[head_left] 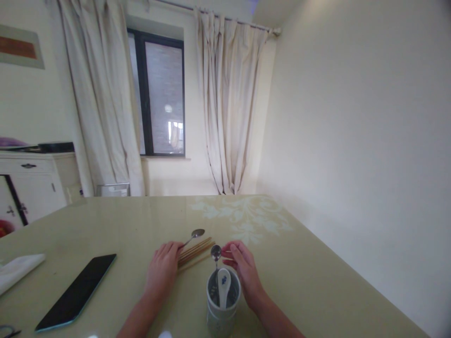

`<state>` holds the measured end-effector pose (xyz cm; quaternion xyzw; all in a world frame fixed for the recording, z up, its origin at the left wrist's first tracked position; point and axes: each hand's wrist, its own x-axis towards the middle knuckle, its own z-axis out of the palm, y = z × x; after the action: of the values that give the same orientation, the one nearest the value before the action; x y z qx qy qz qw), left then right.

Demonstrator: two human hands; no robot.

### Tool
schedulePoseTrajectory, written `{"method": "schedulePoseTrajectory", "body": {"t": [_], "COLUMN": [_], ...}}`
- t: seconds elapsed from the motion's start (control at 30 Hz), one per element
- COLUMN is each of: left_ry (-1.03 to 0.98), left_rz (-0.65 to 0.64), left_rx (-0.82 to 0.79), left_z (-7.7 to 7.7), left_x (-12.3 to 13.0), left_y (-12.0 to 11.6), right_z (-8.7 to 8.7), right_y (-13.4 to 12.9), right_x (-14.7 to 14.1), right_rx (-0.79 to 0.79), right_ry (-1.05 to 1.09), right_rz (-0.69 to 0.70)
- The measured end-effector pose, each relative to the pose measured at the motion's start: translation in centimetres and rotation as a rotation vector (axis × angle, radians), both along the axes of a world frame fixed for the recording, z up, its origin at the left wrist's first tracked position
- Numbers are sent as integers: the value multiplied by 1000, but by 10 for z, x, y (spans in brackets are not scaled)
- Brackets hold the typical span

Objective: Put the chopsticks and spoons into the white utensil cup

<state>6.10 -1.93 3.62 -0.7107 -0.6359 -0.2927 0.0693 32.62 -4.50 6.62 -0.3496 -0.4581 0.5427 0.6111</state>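
Observation:
A pale cylindrical holder (221, 319) stands upright near the front of the table. Inside it are a white ceramic spoon (224, 286) and a metal spoon (216, 254), whose bowl rises above the rim. My right hand (244, 270) is just right of that metal bowl, fingers apart; whether they touch it is unclear. My left hand (164, 267) rests at the left ends of several wooden chopsticks (195, 252) lying on the table. Another metal spoon (198, 233) extends from its fingertips, and its handle end is hidden by the hand.
A black tablet-like slab (77, 291) lies on the table (141, 220) at the left, beside a white item (19, 270). A wall (362, 141) runs along the right edge. Behind are a window, curtains and a white cabinet (38, 180).

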Motion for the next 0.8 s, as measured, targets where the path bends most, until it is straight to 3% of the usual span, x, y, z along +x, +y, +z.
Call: {"method": "schedulePoseTrajectory", "body": {"t": [0.17, 0.33, 0.57, 0.8], "left_ry": [-33, 5, -21, -12], "left_rz": [143, 223, 241, 223], "left_rx": [-64, -169, -243, -263], "left_z": [-3, -13, -16, -14], "left_x": [-30, -39, -40, -39], "left_y": [10, 16, 17, 14], "right_z": [13, 20, 16, 19], "right_y": [-10, -21, -25, -27], "right_x": [6, 7, 9, 12], "right_rx": [172, 209, 231, 273], "right_ry": [64, 2, -197, -229], "right_rz": [146, 242, 224, 190]}}
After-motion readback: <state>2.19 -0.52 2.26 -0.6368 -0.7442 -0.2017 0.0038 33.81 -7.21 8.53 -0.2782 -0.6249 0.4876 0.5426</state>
